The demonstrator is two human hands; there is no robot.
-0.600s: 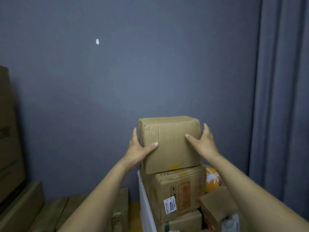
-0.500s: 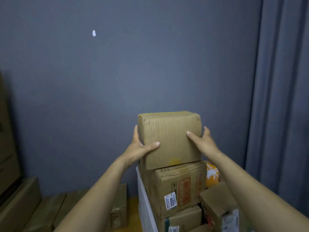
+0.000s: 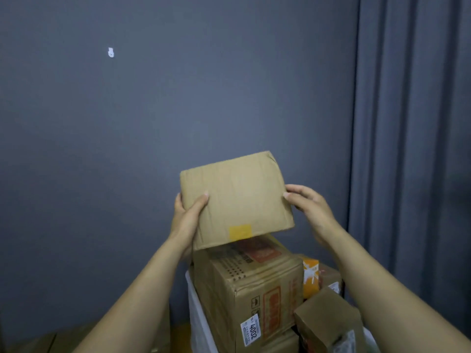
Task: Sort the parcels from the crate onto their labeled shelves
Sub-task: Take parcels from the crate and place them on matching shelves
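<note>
Here we hold a plain cardboard parcel (image 3: 237,197) between both hands, raised in front of the grey wall (image 3: 178,98). Our left hand (image 3: 187,220) clasps the parcel's left edge: the thumb lies across the near face and the fingers wrap round behind, out of sight. Our right hand (image 3: 309,210) meets the right edge with the thumb tip pressed at the side and the fingers curled toward the far side, though we cannot see how far they reach. Neither hand is spread wide; both close on the cardboard. The parcel sits tilted, its right side higher than its left, and a patch of yellow tape (image 3: 240,231) shows near its lower edge. Directly below it stands a larger printed carton (image 3: 254,284) bearing a white label (image 3: 251,333) that reads 4002, and we cannot tell whether the held parcel touches that carton's top or hangs just above it. The carton stands inside a crate with a white wall (image 3: 197,309). Beside the carton, to the right, an orange packet (image 3: 311,276) is wedged upright, and nearer to us lies a smaller brown parcel (image 3: 328,319). A grey curtain (image 3: 413,149) hangs along the right, and a small white hook (image 3: 110,52) sticks to the wall high on the left. The held parcel lies between our two hands, above the crate's stack.
</note>
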